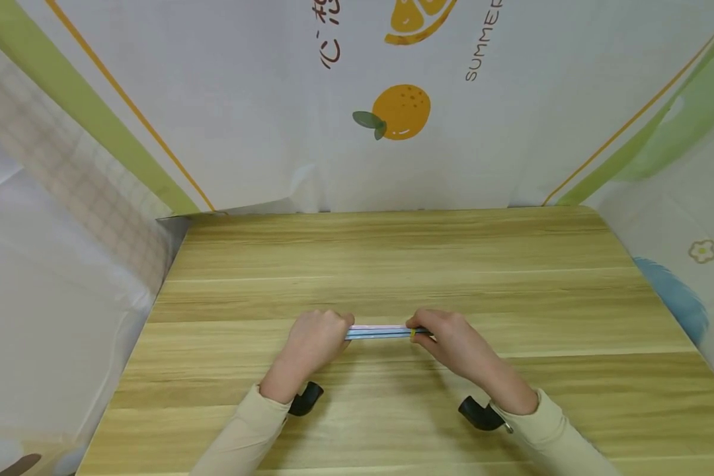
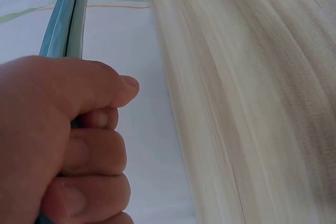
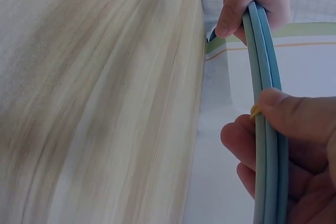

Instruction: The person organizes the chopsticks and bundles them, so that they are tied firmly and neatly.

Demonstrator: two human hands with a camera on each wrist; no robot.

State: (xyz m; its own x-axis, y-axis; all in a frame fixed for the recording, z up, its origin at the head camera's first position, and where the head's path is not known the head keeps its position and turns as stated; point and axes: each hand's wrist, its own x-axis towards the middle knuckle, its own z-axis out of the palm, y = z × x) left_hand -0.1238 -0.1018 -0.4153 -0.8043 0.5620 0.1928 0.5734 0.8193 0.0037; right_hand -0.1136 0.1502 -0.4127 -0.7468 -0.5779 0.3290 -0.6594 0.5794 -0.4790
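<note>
We grip a bundle of blue sticks [image 1: 379, 332] at both ends: left hand [image 1: 314, 342] curled around one end, right hand [image 1: 450, 339] pinching near a yellow band [image 1: 413, 333], just above the tabletop [image 1: 393, 264], nearer its front edge.

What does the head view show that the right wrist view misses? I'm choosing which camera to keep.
Only the head view shows the whole wooden table, the orange-print backdrop, both sleeves and a pink strip atop the bundle. Only the right wrist view shows, close up, the yellow band under the right hand's thumb. Both show the left hand and right hand gripping opposite ends of the bundle of blue sticks.
</note>
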